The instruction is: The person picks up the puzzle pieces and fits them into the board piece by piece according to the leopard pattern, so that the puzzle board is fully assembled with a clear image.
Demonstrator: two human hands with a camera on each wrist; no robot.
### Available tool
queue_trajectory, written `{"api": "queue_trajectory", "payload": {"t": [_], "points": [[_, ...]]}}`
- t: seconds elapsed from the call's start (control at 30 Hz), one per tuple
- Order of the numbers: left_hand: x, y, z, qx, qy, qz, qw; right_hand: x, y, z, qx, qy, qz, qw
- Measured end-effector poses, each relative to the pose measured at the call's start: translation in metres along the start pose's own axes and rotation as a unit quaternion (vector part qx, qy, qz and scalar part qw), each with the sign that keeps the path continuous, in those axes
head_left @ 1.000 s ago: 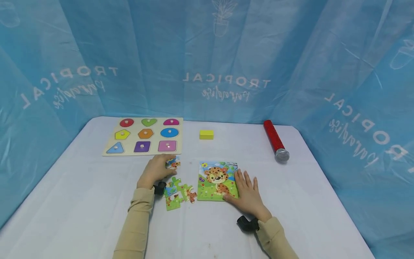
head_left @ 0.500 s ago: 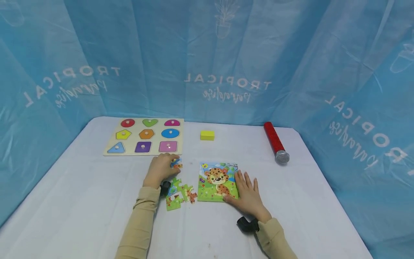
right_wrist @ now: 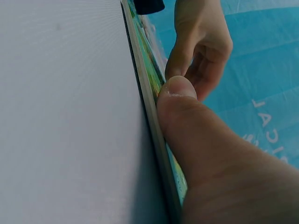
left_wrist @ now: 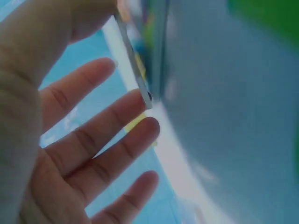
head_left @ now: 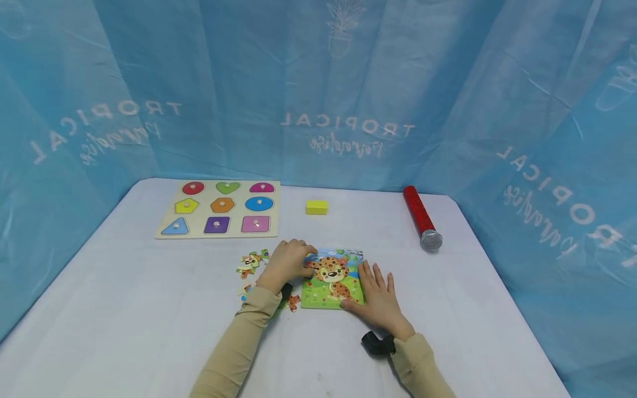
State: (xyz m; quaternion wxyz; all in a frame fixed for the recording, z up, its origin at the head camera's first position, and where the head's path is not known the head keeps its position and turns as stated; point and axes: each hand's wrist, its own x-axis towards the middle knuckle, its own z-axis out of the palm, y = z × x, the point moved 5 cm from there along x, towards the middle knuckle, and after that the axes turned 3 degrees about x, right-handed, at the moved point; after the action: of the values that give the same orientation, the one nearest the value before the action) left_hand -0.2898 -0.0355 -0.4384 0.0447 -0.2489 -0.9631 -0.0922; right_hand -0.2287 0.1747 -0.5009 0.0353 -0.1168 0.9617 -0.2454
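A square picture puzzle board [head_left: 330,293] with a spotted leopard cub on green grass lies mid-table. My left hand [head_left: 285,266] is over its upper left corner, pinching a thin flat puzzle piece [left_wrist: 133,60] edge-on between thumb and finger in the left wrist view; the other fingers are spread. From the head view this piece is mostly covered by the hand. My right hand [head_left: 380,301] rests along the board's right side with fingers extended, its thumb [right_wrist: 180,112] on the lower edge. Loose jigsaw pieces [head_left: 252,261] lie left of the board, partly hidden by my left wrist.
Behind on the left lies a shape board [head_left: 234,235] with several coloured knobbed shapes. A yellow block [head_left: 316,207] sits at the back centre, and a red microphone [head_left: 420,213] at the back right. Blue curtains [head_left: 318,83] surround the white table [head_left: 124,331].
My left hand has moved right with the puzzle piece, from the loose pieces to the board's upper left corner, uncovering other loose pieces behind it. The right hand stays in place.
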Motion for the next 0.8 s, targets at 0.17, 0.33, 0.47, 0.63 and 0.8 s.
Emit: {"api": "queue_trajectory", "payload": {"t": [0.17,0.33,0.47,0.63,0.8], "points": [[0.006,0.005,0.008,0.005,-0.003,0.012,0.9999,0.0,-0.001,0.002,-0.005,0.0,0.001,1.0],[0.009,0.006,0.007,0.013,0.001,0.014,0.9998,0.001,0.0,0.001,-0.01,0.005,-0.001,0.9999],[0.01,0.009,0.004,0.016,0.013,0.02,0.9996,0.001,0.0,0.0,-0.011,0.004,0.0,0.9999],[0.01,0.016,0.005,0.015,0.004,0.035,0.9992,0.001,-0.001,0.0,-0.014,0.002,0.003,0.9999],[0.004,0.019,0.009,0.041,-0.019,0.022,0.9987,0.0,-0.002,0.0,-0.011,0.004,0.001,0.9999]]}}
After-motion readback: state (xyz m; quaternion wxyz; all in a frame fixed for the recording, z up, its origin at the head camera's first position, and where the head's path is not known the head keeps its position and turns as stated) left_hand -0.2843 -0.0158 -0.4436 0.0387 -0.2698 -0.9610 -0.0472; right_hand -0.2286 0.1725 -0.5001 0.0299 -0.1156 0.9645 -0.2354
